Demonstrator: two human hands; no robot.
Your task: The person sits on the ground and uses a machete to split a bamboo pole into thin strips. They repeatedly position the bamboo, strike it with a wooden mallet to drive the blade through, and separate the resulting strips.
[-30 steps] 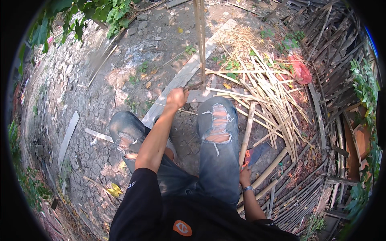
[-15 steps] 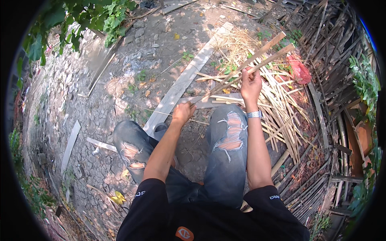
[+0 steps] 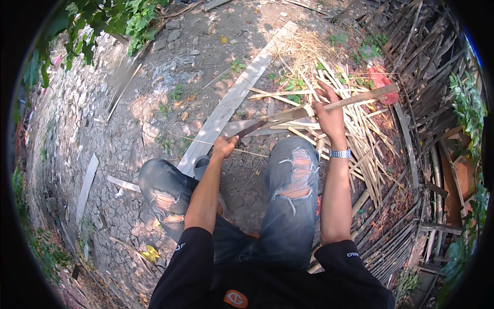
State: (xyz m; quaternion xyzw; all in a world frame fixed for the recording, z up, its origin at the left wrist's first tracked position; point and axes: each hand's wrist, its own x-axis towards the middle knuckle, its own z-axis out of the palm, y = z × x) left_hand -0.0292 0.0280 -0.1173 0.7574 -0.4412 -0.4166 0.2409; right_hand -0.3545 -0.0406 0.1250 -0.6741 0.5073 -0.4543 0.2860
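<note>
My left hand [image 3: 224, 147] is closed around the near end of a dark, narrow, blade-like piece [image 3: 252, 130], whose exact kind I cannot make out. Its far end meets a pale bamboo strip [image 3: 290, 115] in front of my knees. My right hand [image 3: 331, 116] grips the strip, with one finger raised off it. Past this hand the strip [image 3: 368, 95] runs on to the right, toward a red plastic bag. A metal-band watch [image 3: 340, 153] is on my right wrist. Beneath and beyond the right hand lies a loose heap of split bamboo strips [image 3: 363, 149].
A long grey plank [image 3: 234, 95] slants across the ground ahead of my knees. Pale shavings [image 3: 304, 51] lie near its far end. The red bag [image 3: 382, 85] sits beside stacked sticks [image 3: 429, 67] on the right. Leafy vines [image 3: 139, 23] hang at upper left.
My right hand has moved slightly right and its grip has shifted. The two lengths that stood apart pointing up-right now lie lower and nearly in one line. My left hand has moved slightly left and nearer.
</note>
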